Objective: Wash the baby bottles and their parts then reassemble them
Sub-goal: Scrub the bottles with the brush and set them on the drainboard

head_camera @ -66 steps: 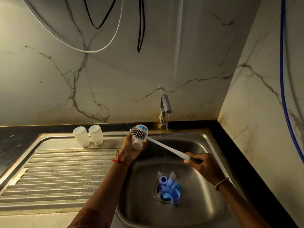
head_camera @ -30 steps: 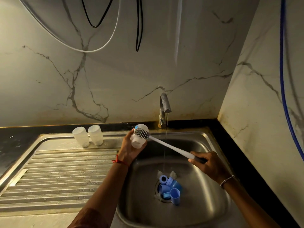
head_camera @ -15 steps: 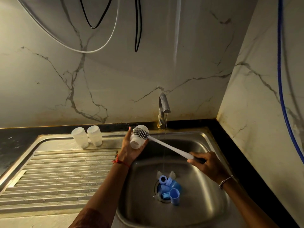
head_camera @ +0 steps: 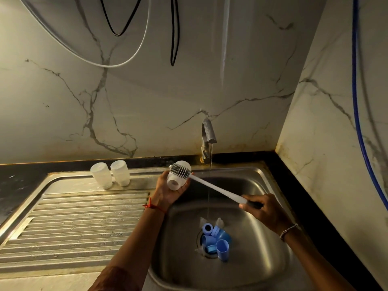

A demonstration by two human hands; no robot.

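My left hand (head_camera: 168,190) holds a small white baby bottle (head_camera: 178,179) above the left rim of the sink basin, its open neck turned toward me. A long white bottle brush (head_camera: 218,191) lies with its bristle head against the bottle's outer wall. My right hand (head_camera: 262,208) grips the brush's dark handle end over the basin. Two more white bottles (head_camera: 110,174) stand upside down at the back of the drainboard. Several blue caps and rings (head_camera: 216,240) and clear teats lie around the drain.
The tap (head_camera: 207,139) runs a thin stream into the steel sink (head_camera: 262,259). The ribbed drainboard (head_camera: 73,223) stretches left. Marble walls close the back and right side, with cables and a blue hose (head_camera: 357,101) hanging on them.
The brush head has slid over the bottle's outside while my left hand turned the bottle a little. My right hand moved slightly back and forth with the handle.
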